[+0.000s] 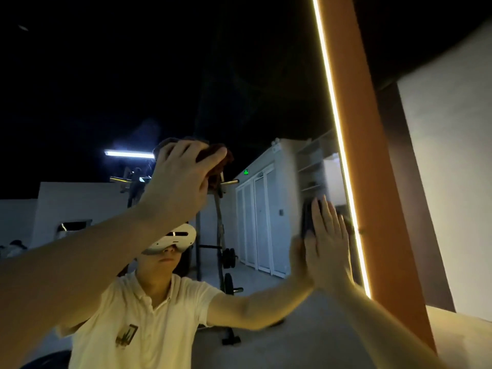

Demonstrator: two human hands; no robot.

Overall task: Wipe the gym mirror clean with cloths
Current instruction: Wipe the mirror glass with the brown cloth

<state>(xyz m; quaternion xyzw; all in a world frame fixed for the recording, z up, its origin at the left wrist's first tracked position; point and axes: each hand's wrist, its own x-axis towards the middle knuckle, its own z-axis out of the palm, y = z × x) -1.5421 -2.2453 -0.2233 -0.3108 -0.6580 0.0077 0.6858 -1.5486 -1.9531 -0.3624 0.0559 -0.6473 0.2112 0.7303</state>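
The gym mirror [239,75] fills the left and middle of the view and reflects a dark gym. My left hand [181,179] is raised against the glass, its fingers bent over a bunched brown cloth [217,161] that it holds on the mirror. My right hand [328,243] lies flat on the glass near the mirror's right edge, fingers straight and pointing up. A dark cloth [308,217] shows just beyond its fingertips, pressed under the hand. Most of that cloth is hidden.
A lit LED strip [342,161] runs down the mirror's right edge beside an orange pillar [378,198]. A pale wall [452,182] stands to the right. The glass reflects a person in a cream shirt, a weight rack and white doors.
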